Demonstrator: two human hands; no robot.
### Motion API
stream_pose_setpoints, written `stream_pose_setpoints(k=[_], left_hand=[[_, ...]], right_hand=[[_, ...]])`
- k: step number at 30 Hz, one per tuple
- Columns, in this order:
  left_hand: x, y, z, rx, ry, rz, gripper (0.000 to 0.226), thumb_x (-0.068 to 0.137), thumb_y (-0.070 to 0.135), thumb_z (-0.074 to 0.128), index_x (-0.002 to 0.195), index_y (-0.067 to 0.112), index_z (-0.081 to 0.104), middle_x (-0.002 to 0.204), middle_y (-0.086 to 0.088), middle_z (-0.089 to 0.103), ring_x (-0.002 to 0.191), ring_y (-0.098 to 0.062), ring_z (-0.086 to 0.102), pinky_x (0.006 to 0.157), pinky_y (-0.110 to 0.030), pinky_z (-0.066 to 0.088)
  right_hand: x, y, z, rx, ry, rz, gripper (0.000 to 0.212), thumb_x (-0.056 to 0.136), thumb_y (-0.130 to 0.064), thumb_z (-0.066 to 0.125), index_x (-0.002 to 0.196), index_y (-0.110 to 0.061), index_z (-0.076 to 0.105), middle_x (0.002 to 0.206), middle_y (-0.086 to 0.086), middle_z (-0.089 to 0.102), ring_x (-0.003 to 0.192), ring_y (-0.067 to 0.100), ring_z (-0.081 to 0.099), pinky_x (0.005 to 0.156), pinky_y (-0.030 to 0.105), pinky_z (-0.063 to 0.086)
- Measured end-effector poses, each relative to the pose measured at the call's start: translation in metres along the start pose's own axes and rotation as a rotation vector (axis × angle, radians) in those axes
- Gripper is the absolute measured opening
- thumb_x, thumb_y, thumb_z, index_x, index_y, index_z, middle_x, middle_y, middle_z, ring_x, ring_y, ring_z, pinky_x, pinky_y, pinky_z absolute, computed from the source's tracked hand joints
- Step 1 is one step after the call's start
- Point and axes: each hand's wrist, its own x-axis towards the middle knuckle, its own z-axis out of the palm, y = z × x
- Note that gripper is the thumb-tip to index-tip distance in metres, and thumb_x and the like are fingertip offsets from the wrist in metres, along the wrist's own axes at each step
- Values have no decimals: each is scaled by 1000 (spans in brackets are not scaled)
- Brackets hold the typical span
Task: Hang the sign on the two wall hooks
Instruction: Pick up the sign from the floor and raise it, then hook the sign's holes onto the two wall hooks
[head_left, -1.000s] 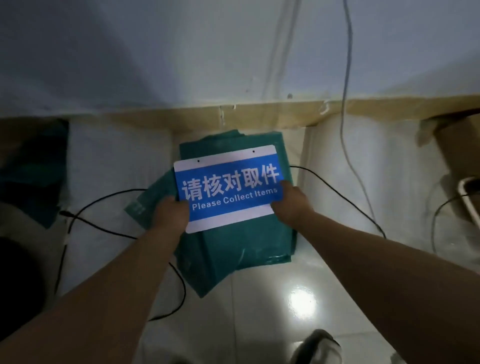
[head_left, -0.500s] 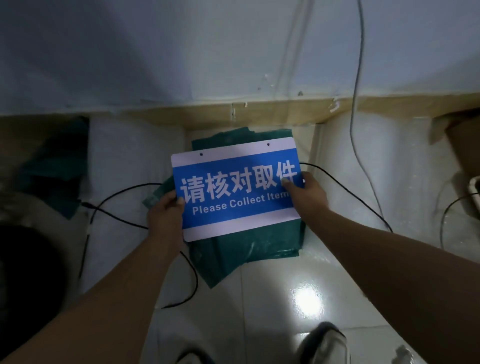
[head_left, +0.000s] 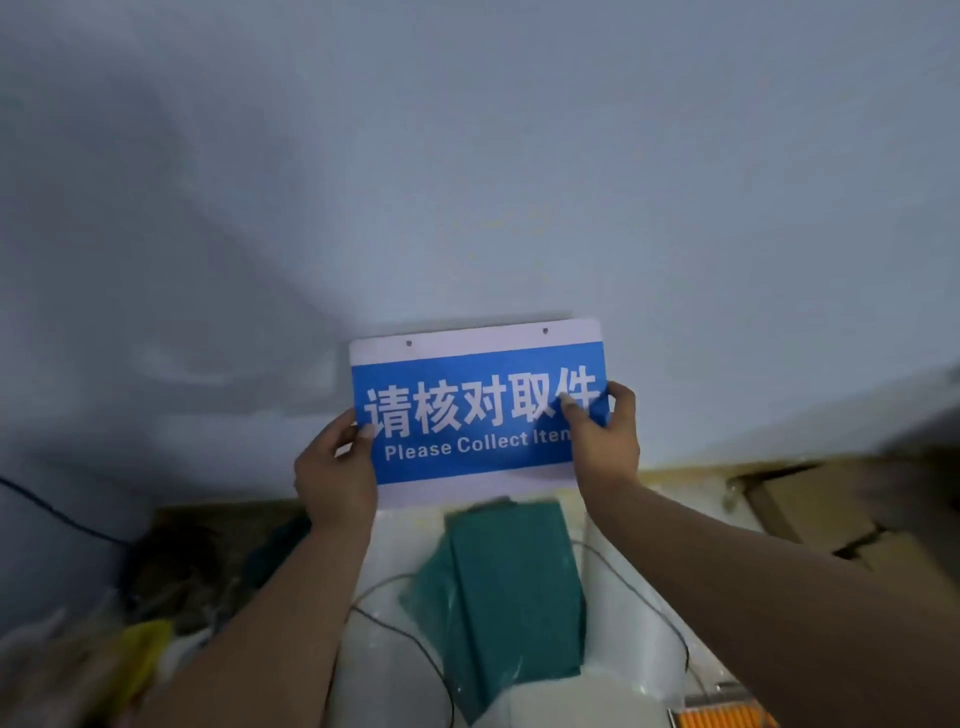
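Observation:
A blue and white sign (head_left: 475, 410) reading "Please Collect Items" is held up in front of the pale wall (head_left: 467, 182), low down near the skirting. It has two small holes along its white top strip. My left hand (head_left: 335, 470) grips its left edge, thumb on the front. My right hand (head_left: 605, 436) grips its right edge and covers the end of the text. No wall hooks are visible on the wall above.
Folded green plastic bags (head_left: 509, 592) lie on the white floor below the sign, with black cables (head_left: 410, 639) looping around them. Cardboard boxes (head_left: 831, 514) stand at the right. Clutter with something yellow (head_left: 140, 654) lies at lower left.
Both hands have lifted the sign from above the green bags on the floor up in front of the wall. The view has tilted upward with it.

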Motion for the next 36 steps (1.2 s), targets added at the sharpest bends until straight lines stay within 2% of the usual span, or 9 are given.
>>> stream_pose_setpoints(k=[8, 10, 13, 17, 19, 23, 28, 31, 36], left_hand=[[-39, 291, -78, -67, -99, 284, 25, 87, 27, 74, 108, 41, 75, 100, 12, 76, 96, -17, 74, 85, -50, 62], [-53, 353, -97, -71, -131, 406, 25, 89, 26, 73, 111, 38, 75, 98, 13, 77, 95, -18, 75, 81, -51, 63], [-63, 430, -120, -128, -110, 521, 29, 85, 25, 77, 99, 49, 76, 97, 7, 81, 93, -22, 77, 83, -54, 61], [-81, 532, -137, -204, -95, 620, 29, 82, 23, 81, 98, 46, 75, 96, -2, 80, 91, -23, 76, 86, -54, 60], [-94, 579, -143, -231, -101, 682, 33, 83, 22, 80, 111, 38, 72, 96, -3, 79, 90, -23, 76, 82, -52, 62], [-107, 648, -142, -273, -120, 775, 39, 85, 20, 78, 123, 28, 70, 94, -1, 80, 90, -22, 77, 79, -50, 63], [-109, 699, -127, -304, -125, 785, 33, 86, 17, 77, 114, 35, 73, 94, 3, 79, 87, -21, 77, 81, -52, 62], [-106, 716, -119, -279, -126, 787, 37, 86, 19, 77, 122, 27, 72, 97, 2, 80, 89, -21, 77, 81, -52, 62], [-110, 740, -106, -139, -62, 850, 41, 88, 27, 74, 129, 21, 68, 101, 2, 78, 91, -21, 74, 79, -48, 63]], right_hand=[[-97, -302, -59, 99, -7, -290, 38, 93, -36, 66, 127, -32, 48, 99, -12, 65, 85, 5, 63, 69, 32, 48], [-124, -360, -74, 137, -15, -348, 38, 93, -37, 66, 126, -33, 48, 99, -13, 64, 89, 9, 64, 72, 34, 49], [-160, -435, -93, 199, -21, -463, 37, 91, -37, 68, 124, -31, 51, 107, -4, 68, 95, 18, 67, 74, 33, 49], [-194, -522, -118, 262, -39, -589, 41, 93, -39, 67, 129, -30, 53, 119, 2, 68, 103, 22, 67, 79, 37, 53], [-204, -562, -131, 272, -46, -627, 44, 94, -42, 64, 135, -31, 51, 127, 2, 63, 110, 25, 65, 90, 46, 56], [-216, -630, -157, 271, -29, -714, 40, 96, -45, 62, 133, -33, 53, 132, 0, 61, 115, 25, 63, 99, 52, 54], [-217, -682, -180, 236, -31, -783, 17, 98, -41, 59, 115, -37, 58, 121, -1, 63, 102, 20, 64, 88, 42, 53], [-212, -700, -186, 216, -13, -793, 19, 98, -38, 60, 115, -30, 62, 119, 2, 66, 95, 17, 64, 78, 36, 49], [-204, -726, -194, 185, -5, -753, 24, 98, -38, 60, 119, -28, 60, 122, 5, 63, 103, 26, 62, 82, 40, 49]])
